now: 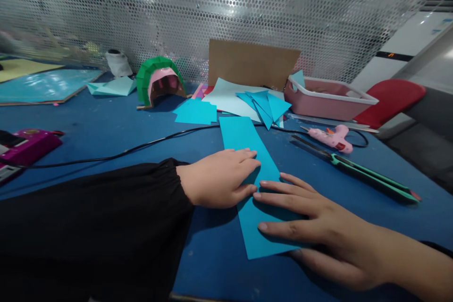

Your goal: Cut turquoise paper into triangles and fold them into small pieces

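A long strip of bright blue paper (238,133) lies on the blue table, running away from me. My left hand (221,177) rests across its middle, fingers stretched toward the right edge. Over the near part of the strip my right hand (318,222) lies with its fingers spread flat, its thumb by the lower right corner. The fingertips of both hands come close together on the paper. Neither hand grips anything. To the right of the strip lies a utility knife (371,173) with a green and black handle and its blade out.
A pink glue gun (332,137) lies beyond the knife; a black cord (141,145) crosses the table. Blue paper pieces (265,106), a green paper arch (159,73), brown cardboard (251,63) and a pink basket (325,101) stand behind. A magenta power strip (33,146) sits left.
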The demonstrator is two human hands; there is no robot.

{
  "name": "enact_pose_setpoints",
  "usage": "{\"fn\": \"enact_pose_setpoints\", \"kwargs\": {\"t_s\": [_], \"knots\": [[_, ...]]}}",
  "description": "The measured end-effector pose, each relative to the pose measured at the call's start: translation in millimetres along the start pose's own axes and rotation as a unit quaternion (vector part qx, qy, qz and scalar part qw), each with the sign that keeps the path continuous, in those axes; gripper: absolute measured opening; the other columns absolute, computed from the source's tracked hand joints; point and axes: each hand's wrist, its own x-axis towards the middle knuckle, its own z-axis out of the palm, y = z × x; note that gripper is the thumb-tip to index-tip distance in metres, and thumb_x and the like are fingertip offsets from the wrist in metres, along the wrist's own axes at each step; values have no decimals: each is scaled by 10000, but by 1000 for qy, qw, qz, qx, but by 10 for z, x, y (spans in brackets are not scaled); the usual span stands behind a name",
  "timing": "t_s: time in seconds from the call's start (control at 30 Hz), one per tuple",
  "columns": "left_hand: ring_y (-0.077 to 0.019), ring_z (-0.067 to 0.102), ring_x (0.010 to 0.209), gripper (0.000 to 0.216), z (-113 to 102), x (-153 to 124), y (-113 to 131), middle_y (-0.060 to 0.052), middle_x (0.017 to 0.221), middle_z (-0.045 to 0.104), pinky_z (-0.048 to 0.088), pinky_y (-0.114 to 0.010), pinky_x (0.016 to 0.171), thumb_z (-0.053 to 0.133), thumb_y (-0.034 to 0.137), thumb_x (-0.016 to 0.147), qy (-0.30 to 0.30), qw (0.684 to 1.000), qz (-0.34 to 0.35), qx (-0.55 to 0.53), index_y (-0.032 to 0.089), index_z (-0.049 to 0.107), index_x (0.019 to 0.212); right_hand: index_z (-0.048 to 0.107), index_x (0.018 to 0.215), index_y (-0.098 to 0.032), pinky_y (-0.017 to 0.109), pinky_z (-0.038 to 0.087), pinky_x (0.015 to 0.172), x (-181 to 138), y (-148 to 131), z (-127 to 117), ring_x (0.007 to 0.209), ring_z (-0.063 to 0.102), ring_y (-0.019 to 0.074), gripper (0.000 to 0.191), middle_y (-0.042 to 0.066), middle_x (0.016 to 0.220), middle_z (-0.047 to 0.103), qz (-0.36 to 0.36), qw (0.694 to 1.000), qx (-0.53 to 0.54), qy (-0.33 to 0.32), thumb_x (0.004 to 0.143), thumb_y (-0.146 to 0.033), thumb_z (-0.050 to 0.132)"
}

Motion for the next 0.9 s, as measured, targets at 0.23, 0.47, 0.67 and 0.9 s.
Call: {"fn": "enact_pose_setpoints", "kwargs": {"t_s": [0.23,0.47,0.67,0.9], "knots": [[-307,330,1369,466,11,-5,-11,-191,1473,366,315,-447,1092,438,335,937,-9,1000,-4,1,81,458,1328,530,1335,-262,418,57,1157,-6,-1,-9,1396,272,217,500,56,1485,381,-2,1000,-9,-8,836,-244,547],[-296,305,1383,486,5,-8,2,-173,1492,339,287,-438,1109,397,358,953,-19,1000,-1,13,89,434,1356,520,1344,-281,427,67,1156,-6,2,-15,1386,290,228,506,51,1485,377,7,1000,4,-13,840,-247,548],[-300,173,1425,567,39,-31,-20,-121,1542,196,220,-494,1127,277,434,980,-50,998,-11,34,131,286,1460,492,1365,-268,426,43,1159,9,-33,-39,1382,306,216,508,54,1484,378,10,999,20,-26,860,-291,549],[-284,128,1430,610,30,-24,-16,-97,1547,149,191,-485,1142,267,484,971,-62,997,-23,28,141,247,1475,626,1223,-207,434,313,1104,-33,252,-18,1285,473,226,363,95,1304,600,82,991,78,77,947,-275,401]]}}
